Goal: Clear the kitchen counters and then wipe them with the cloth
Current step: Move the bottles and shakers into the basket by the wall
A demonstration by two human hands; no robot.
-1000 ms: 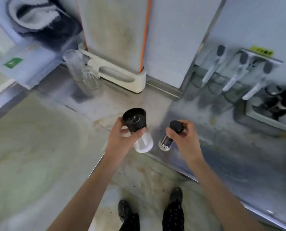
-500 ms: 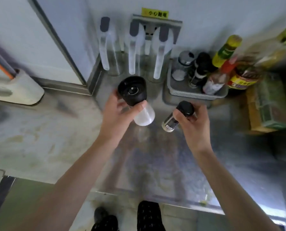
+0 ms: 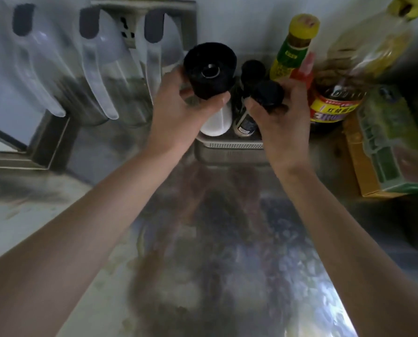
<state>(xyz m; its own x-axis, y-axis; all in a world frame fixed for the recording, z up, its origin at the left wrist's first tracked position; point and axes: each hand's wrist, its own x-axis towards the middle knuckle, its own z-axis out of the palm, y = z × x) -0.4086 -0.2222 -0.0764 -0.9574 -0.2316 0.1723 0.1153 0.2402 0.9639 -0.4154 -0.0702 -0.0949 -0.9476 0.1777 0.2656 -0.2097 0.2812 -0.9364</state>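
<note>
My left hand [image 3: 178, 115] grips a large grinder [image 3: 210, 71] with a wide black top and a clear body holding white grains. My right hand [image 3: 281, 117] grips a smaller black-capped spice jar [image 3: 267, 93], its dark labelled body showing below the fingers. Both are held over the grey condiment tray [image 3: 229, 149] at the back of the steel counter [image 3: 227, 251]. Whether either jar touches the tray floor is hidden by my hands. No cloth is in view.
In and beside the tray stand another black-capped jar [image 3: 253, 69], a yellow-capped green bottle [image 3: 293, 49], a red-labelled sauce jar [image 3: 334, 103] and a big oil bottle [image 3: 373, 42]. A green and yellow box [image 3: 392, 152] lies at right. Three white-handled utensils [image 3: 98, 76] hang at left.
The view has closed in on the back wall. Both hands have carried the grinder and the small jar forward from above the open counter to over the condiment tray.
</note>
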